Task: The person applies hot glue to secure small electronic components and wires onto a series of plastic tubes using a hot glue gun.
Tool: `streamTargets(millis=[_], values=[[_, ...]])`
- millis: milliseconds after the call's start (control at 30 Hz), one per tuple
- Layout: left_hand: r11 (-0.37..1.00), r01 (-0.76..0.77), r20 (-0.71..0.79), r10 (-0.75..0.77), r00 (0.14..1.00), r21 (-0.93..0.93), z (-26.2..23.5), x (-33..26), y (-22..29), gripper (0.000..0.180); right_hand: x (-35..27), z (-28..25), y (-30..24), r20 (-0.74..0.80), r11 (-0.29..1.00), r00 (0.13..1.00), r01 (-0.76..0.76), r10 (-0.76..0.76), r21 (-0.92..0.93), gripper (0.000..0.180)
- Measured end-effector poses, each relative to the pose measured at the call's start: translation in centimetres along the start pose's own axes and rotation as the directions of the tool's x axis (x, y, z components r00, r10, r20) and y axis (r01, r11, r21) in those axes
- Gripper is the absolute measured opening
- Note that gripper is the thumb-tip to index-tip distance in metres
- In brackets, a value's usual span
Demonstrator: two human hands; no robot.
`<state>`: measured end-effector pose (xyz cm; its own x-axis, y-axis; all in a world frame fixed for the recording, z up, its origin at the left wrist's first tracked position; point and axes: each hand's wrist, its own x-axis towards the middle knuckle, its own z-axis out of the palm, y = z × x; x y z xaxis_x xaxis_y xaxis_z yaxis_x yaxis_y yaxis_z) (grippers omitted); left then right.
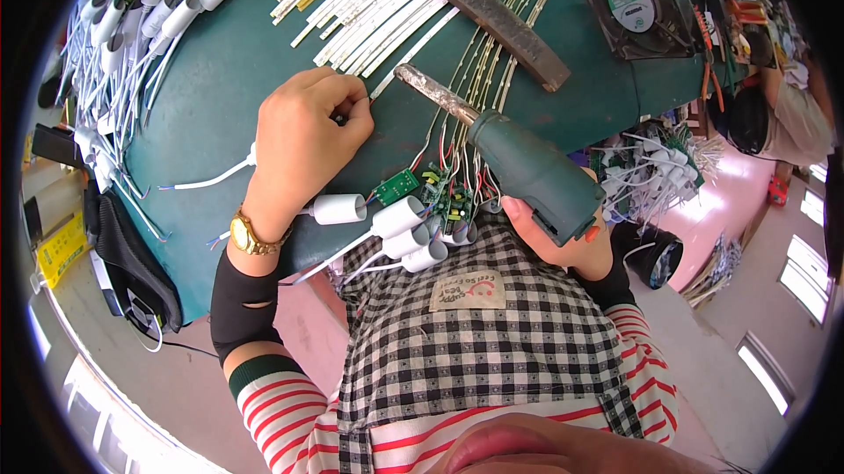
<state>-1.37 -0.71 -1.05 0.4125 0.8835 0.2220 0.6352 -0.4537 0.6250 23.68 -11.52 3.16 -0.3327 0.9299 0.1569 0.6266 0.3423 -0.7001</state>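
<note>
R hand (571,241) is wrapped around the thick handle of a dark green soldering iron w/ a scorched metal bit (527,166); prob. held by the fat end to keep skin well off the hot part. Iron slants up-left, tip out over the green tabletop (220,61), just beside the L hand (308,127). That hand is curled palm-down, thumb & forefinger tips together right at the near end of a thin white strip (413,61); can't tell if the strip or anything else is pinched b/c the fingers hide it. Grip there looks meant for fine control close to the tip. A heavy brown rusty metal bar (492,21) lies across the strips, prob. as a weight so they don't slide or fan apart. More white strips (360,39) lie side by side, ends toward the person, presumably for quick reach. Thin red, black & white wires (457,157) run from yellowish strips under the bar down to green circuit boards (450,201) at the table edge, w/ white cylindrical caps (339,208) next to them, close to the body, handy for either hand. Black square fan w/ green hub (633,3) stands far R, maybe for fumes. Big heap of white caps w/ cables (114,43) sits far L, apart from the work spot, prob. to leave elbow room.
</note>
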Motion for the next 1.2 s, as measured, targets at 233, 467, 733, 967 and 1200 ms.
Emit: streamTargets(millis=[233,467,733,967,1200], values=[[1.000,0.018,0.028,-0.017,0.999,-0.022,-0.1,-0.1,-0.1,0.004,0.0,0.1,0.1,-0.028,0.996,0.997,0.076,-0.077,-0.043,0.028],[1.000,-0.018,0.030,0.017,0.999,0.021,-0.1,0.1,-0.2,0.005,-1.5,1.2,0.9,-0.098,0.992,0.989,0.118,-0.113,0.047,0.025],[1.000,-0.010,0.035,0.010,0.999,0.002,-0.1,0.1,-0.3,0.005,-1.0,1.6,0.8,-0.089,0.973,0.987,0.151,-0.137,0.174,0.028],[1.000,-0.022,0.022,0.021,1.000,0.013,-0.1,0.1,-0.2,0.004,-1.8,2.1,0.7,0.077,0.901,0.988,-0.153,0.133,0.407,0.028],[0.999,-0.043,0.017,0.043,0.999,0.029,-0.1,0.0,-0.4,0.004,-1.1,1.9,-0.1,0.064,0.885,0.979,-0.204,0.196,0.418,0.026]])
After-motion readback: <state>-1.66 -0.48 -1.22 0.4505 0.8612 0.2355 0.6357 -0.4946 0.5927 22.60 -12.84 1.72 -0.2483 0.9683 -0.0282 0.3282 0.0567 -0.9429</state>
